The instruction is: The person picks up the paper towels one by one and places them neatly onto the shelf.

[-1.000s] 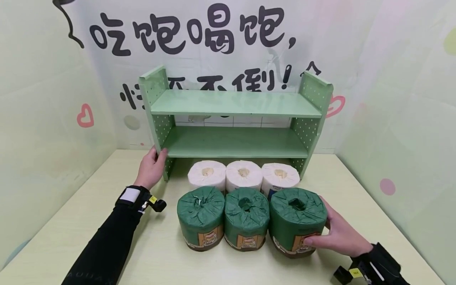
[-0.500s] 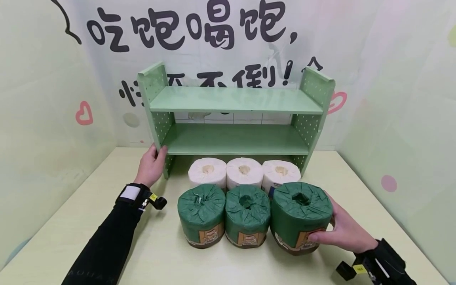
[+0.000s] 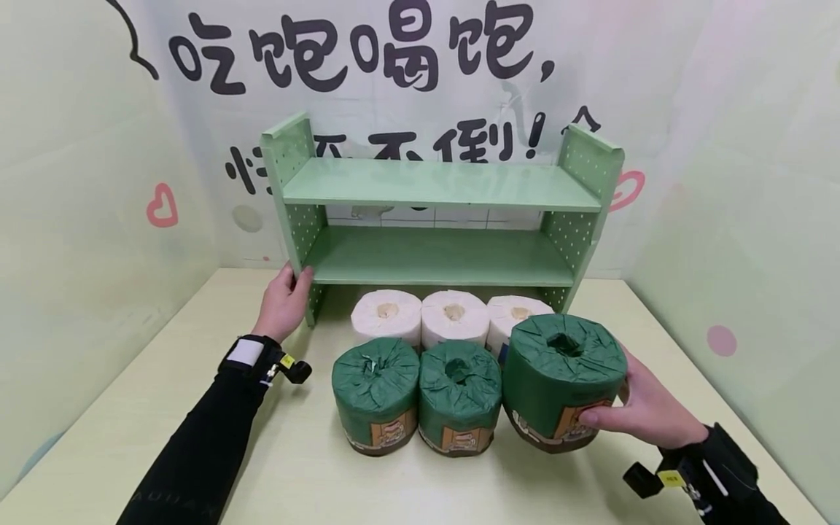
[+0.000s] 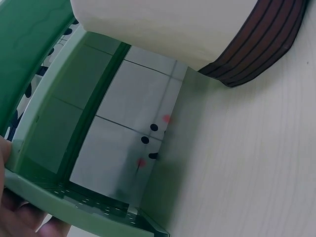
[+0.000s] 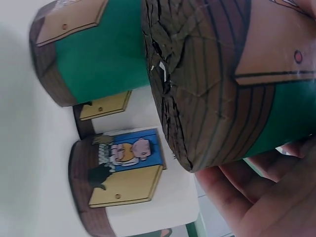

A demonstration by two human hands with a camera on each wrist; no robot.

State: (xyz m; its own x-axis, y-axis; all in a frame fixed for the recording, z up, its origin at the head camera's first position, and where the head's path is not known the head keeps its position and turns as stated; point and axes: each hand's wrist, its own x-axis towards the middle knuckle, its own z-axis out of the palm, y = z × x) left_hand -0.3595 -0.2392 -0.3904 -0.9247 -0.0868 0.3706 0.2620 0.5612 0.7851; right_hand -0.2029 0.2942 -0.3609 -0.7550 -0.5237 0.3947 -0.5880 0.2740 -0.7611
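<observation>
My right hand [image 3: 656, 408] grips a green-wrapped toilet roll [image 3: 558, 386], thumb at its front and fingers round its right side. The roll hangs above the table; its brown, crumpled underside [image 5: 190, 89] shows in the right wrist view. To its left stand two more green toilet rolls [image 3: 375, 397], side by side. Three white toilet rolls [image 3: 454, 321] line up behind them, the right one partly hidden. My left hand [image 3: 284, 302] holds the left side panel of a pale green shelf rack [image 3: 433, 255]; its fingers [image 4: 29, 217] curl round that panel in the left wrist view.
The rack has two boards with nothing on them, and the white rolls stand before its bottom gap. A pale wooden table [image 3: 315, 481] bears everything. Printed walls [image 3: 735, 182] close off the back and both sides.
The right hand has raised the green toilet roll and shifted it to the right, away from the middle one. My left hand stays on the rack. The head view has shifted slightly.
</observation>
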